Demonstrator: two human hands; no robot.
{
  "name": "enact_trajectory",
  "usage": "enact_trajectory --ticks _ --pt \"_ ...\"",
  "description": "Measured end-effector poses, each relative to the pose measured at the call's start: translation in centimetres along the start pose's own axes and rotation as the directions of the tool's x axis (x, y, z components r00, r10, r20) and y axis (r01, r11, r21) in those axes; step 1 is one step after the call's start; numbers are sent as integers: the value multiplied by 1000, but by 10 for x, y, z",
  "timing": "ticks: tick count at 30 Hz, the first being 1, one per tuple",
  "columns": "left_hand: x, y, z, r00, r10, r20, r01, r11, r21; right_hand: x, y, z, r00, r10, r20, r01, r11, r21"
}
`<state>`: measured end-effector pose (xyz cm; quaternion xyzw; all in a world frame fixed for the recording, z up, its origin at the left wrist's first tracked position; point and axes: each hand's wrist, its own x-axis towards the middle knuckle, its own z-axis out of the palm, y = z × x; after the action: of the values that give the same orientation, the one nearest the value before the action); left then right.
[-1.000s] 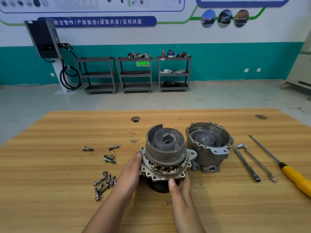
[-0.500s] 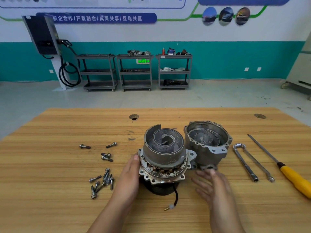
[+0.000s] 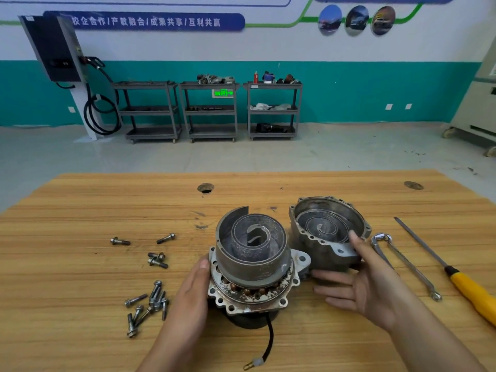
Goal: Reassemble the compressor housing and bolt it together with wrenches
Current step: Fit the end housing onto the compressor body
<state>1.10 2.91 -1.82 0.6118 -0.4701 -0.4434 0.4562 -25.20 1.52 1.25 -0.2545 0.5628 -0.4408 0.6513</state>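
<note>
blue banner [image 3: 145, 22] on wall [image 3: 268, 47]: 校企合作/产教融合/成果共享/互利共赢; green exit sign [image 3: 223, 92] lower down

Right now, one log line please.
left hand touches motor housing | right hand grips scroll cover | bolts loose | wrench untouched
</note>
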Motion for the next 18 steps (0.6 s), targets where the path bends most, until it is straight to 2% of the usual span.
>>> enact_trajectory --ticks 3,10,18 --pt "-1 1 0 1000 -10 -10 9 999 -36 3 -4 1 999 40 7 -39 999 -36" --pt "-3 4 3 999 4 -40 -5 1000 -25 10 -9 0 997 68 32 -70 997 36" --pt "-5 7 3 1000 12 -19 -12 999 -42 11 -22 -1 982 165 90 -174 979 106"
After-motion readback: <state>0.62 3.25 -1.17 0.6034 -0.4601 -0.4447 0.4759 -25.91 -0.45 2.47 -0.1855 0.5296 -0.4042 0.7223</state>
